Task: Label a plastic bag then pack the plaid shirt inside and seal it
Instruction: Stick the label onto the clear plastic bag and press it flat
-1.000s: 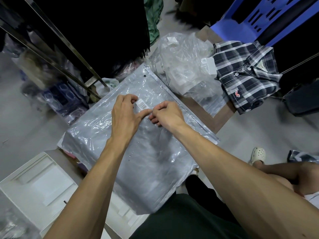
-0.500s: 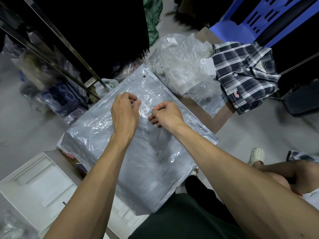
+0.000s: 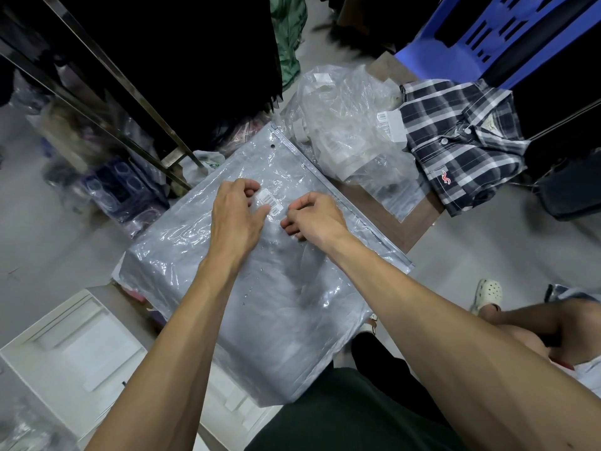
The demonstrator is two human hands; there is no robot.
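One barcode label [image 3: 269,201] lies on the plastic bag [image 3: 260,288] between both hands. Left hand [image 3: 235,216] presses its edge with the thumb; right hand [image 3: 313,218] rests loosely curled, grasping nothing. Smoothing outward should prevent creases. Digits unreadable. Plaid shirt [image 3: 461,141] waits well beyond the right hand, red chest logo showing.

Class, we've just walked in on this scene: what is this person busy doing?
A person is pressing a barcode label onto a large plastic bag lying flat in front of them. The left hand smooths the label with its thumb while the right hand rests curled on the bag beside it. The folded plaid shirt lies apart, to the right, not yet packed.
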